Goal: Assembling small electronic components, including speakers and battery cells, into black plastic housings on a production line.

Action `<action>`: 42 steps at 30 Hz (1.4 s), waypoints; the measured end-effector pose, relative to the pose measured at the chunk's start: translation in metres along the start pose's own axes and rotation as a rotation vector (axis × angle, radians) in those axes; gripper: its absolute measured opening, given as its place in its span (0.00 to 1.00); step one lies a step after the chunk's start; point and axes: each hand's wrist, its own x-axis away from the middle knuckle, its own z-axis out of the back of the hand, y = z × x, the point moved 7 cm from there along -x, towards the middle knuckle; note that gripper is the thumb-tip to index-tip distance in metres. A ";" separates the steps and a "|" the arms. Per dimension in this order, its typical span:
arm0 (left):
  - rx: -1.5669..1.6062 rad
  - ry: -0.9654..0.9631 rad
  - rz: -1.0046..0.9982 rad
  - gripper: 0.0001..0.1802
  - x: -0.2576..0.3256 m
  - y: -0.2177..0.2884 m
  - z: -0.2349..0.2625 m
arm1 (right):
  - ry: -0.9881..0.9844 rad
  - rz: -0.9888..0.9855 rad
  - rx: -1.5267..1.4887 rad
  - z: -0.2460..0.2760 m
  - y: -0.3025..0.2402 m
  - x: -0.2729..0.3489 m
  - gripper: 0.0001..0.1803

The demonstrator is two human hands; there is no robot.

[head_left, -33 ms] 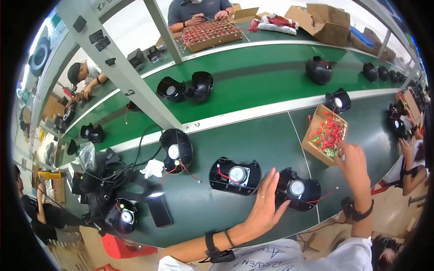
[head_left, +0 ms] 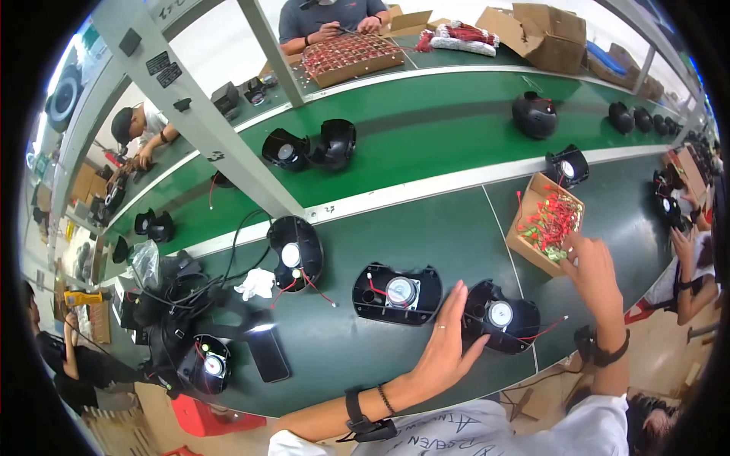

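My left hand (head_left: 445,346) lies with its fingers stretched out between two black speaker housings, its thumb against the near left edge of the right-hand housing (head_left: 525,319). That housing holds a round silver speaker (head_left: 500,314), and a red wire trails off it to the right. To the left lies the other housing (head_left: 365,304), with its own speaker facing up. My right hand (head_left: 595,277) is at the near right corner of a small cardboard box (head_left: 525,247), fingertips pinched among red and green wire leads (head_left: 555,220). What is between those fingertips is hidden.
Further left are another speaker housing (head_left: 310,243), crumpled white tissue (head_left: 256,283), a phone (head_left: 269,356) and tangled black cables (head_left: 205,289). A metal post (head_left: 220,129) rises beside the green conveyor (head_left: 433,137), which carries black shells. Co-workers sit across and to the right.
My right fingertips have shifted very slightly at the corner of the box. The view has moved a touch; my left hand stays in place.
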 end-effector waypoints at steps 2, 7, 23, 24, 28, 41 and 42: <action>0.239 -0.101 0.182 0.55 0.005 -0.014 -0.005 | -0.092 -0.019 -0.111 -0.011 -0.003 -0.008 0.16; 0.160 -0.145 0.116 0.52 0.001 -0.011 -0.002 | 0.050 -0.056 -0.132 -0.014 0.000 -0.003 0.19; 0.176 -0.170 0.111 0.53 -0.003 -0.013 -0.013 | 0.178 -0.178 -0.537 0.014 0.025 0.018 0.16; 0.175 -0.174 0.106 0.53 -0.002 -0.013 -0.013 | 0.184 -0.182 -0.537 0.014 0.028 0.020 0.16; 0.124 -0.176 0.106 0.53 -0.001 -0.012 -0.015 | 0.267 -0.433 -1.007 0.006 0.060 0.046 0.14; 0.372 -0.214 0.089 0.54 -0.023 -0.011 -0.025 | 0.214 -0.417 -1.271 0.045 0.030 0.107 0.24; 0.399 -0.214 0.057 0.54 -0.022 -0.010 -0.027 | 0.209 -0.422 -1.279 0.043 0.016 0.108 0.24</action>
